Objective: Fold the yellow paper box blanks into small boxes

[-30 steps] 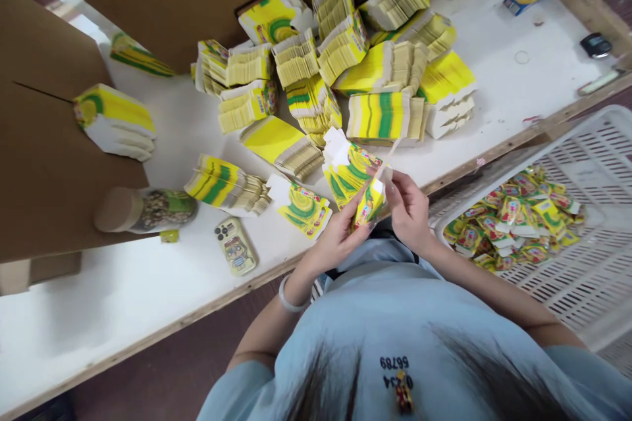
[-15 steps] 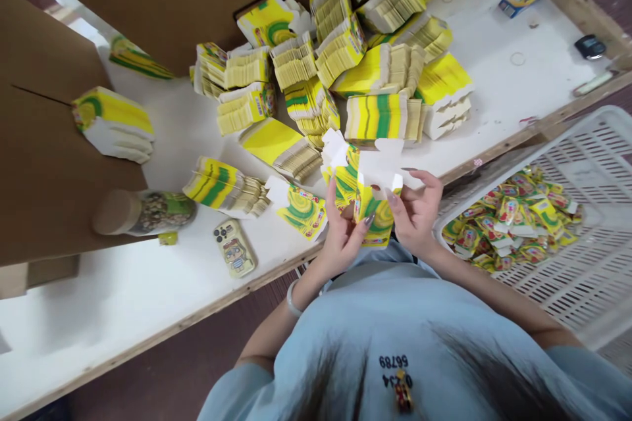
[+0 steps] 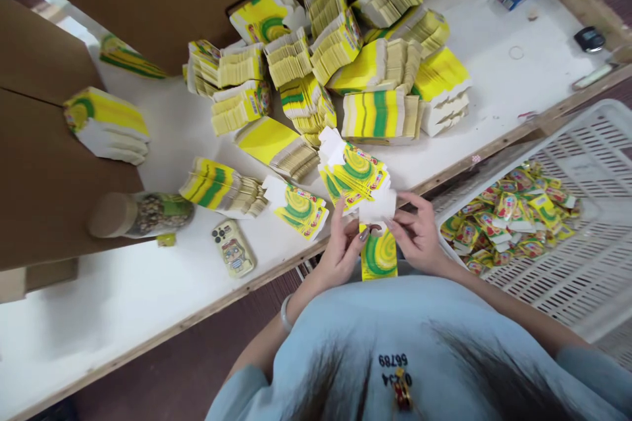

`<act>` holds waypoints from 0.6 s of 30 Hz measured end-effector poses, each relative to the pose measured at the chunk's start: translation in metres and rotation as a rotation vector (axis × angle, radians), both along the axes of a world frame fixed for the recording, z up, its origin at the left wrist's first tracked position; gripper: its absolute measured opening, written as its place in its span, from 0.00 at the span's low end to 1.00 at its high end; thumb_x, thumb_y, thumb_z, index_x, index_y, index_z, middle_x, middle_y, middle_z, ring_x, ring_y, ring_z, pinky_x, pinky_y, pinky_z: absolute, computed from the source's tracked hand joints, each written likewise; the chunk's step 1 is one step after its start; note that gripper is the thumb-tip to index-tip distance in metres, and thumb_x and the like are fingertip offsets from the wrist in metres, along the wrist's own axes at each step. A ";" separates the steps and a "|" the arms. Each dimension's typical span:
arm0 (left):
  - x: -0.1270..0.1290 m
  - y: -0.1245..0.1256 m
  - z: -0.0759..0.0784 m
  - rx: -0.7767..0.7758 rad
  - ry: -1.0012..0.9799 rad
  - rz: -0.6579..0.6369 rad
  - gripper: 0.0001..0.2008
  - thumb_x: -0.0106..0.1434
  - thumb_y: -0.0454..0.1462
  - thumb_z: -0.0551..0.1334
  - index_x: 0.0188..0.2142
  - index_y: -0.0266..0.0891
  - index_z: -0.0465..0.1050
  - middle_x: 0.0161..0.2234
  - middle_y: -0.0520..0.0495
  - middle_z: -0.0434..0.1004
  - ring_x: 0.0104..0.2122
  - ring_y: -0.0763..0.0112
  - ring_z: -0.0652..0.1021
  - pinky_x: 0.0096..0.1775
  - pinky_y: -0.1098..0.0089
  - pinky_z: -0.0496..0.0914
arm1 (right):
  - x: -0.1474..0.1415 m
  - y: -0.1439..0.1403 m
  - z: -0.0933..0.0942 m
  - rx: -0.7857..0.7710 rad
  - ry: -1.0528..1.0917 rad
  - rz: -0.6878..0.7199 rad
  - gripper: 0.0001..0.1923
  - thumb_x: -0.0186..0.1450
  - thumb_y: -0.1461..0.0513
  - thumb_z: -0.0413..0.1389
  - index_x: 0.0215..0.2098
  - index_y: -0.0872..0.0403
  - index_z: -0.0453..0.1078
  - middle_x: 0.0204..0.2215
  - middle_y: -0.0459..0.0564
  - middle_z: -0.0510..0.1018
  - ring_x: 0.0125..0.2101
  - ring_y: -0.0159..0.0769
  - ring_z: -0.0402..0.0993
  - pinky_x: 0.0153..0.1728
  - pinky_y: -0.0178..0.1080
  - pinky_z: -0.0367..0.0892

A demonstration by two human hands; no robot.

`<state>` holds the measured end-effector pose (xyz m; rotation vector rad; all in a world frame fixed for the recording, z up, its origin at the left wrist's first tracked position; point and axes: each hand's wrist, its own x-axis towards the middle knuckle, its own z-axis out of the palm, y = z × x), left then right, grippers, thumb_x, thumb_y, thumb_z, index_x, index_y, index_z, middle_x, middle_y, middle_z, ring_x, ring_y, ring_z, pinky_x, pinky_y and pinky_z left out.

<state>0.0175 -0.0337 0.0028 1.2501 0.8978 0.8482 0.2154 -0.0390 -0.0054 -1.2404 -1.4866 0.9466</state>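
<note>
1. Table (image 3: 148, 283): white top, ran under everything but the basket; worker sat or stood close against its edge, can't tell which.
2. Basket (image 3: 563, 293): beside right arm, small packs (image 3: 508, 214) inside; likely put there for easy reach.
3. Box stacks, e.g. striped stack (image 3: 378, 115): pushed toward the back, probably to free the front edge.
4. Fanned boxes (image 3: 358, 168): just beyond the hands, spread, perhaps so singles came off easily.
5. Left hand (image 3: 340, 253): narrow pinch, left side of held box.
6. Right hand (image 3: 419, 237): narrow pinch, right side near the white flap.
7. Held box (image 3: 380, 255): between both hands, near the shirt; two-sided hold probably kept thin card steady.
8. Phone (image 3: 234, 247): left, aside.
</note>
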 end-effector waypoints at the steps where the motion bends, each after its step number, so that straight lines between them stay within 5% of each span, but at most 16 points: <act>1: 0.000 0.001 0.000 0.015 0.009 0.002 0.30 0.75 0.48 0.54 0.72 0.45 0.51 0.53 0.39 0.80 0.50 0.61 0.81 0.55 0.58 0.74 | 0.004 0.001 -0.001 0.058 -0.029 0.050 0.17 0.74 0.56 0.53 0.60 0.48 0.69 0.41 0.52 0.84 0.40 0.39 0.83 0.47 0.42 0.77; 4: -0.002 0.004 0.003 0.059 0.066 -0.030 0.30 0.74 0.53 0.52 0.67 0.41 0.66 0.52 0.38 0.81 0.53 0.57 0.80 0.58 0.57 0.72 | 0.018 0.003 -0.001 0.181 -0.086 0.293 0.22 0.72 0.48 0.55 0.58 0.49 0.74 0.50 0.56 0.83 0.53 0.45 0.81 0.56 0.47 0.75; 7: -0.004 0.006 0.007 -0.024 0.150 -0.017 0.27 0.72 0.53 0.56 0.60 0.38 0.76 0.41 0.41 0.84 0.47 0.58 0.82 0.52 0.60 0.75 | 0.023 0.005 0.007 0.028 -0.036 0.396 0.27 0.69 0.44 0.57 0.58 0.51 0.74 0.55 0.59 0.81 0.55 0.48 0.79 0.55 0.49 0.76; 12: -0.002 0.003 0.007 -0.140 0.198 -0.015 0.29 0.70 0.49 0.61 0.66 0.38 0.69 0.24 0.51 0.77 0.22 0.73 0.73 0.27 0.73 0.71 | 0.011 0.007 0.027 -0.512 0.186 0.424 0.21 0.67 0.58 0.61 0.57 0.51 0.68 0.47 0.53 0.82 0.41 0.38 0.83 0.38 0.39 0.80; 15: -0.002 0.001 0.006 -0.142 0.197 -0.013 0.29 0.70 0.48 0.61 0.66 0.38 0.68 0.23 0.52 0.75 0.19 0.76 0.70 0.23 0.75 0.67 | 0.009 0.011 0.036 -0.589 0.168 0.422 0.21 0.63 0.63 0.62 0.54 0.51 0.68 0.42 0.49 0.81 0.37 0.35 0.81 0.37 0.37 0.79; 18: -0.005 0.002 0.007 -0.031 0.268 -0.002 0.27 0.72 0.47 0.59 0.64 0.36 0.71 0.24 0.50 0.77 0.21 0.74 0.71 0.26 0.74 0.69 | 0.012 0.016 0.038 -0.575 0.146 0.410 0.24 0.63 0.63 0.62 0.57 0.52 0.68 0.48 0.52 0.81 0.40 0.35 0.81 0.41 0.39 0.79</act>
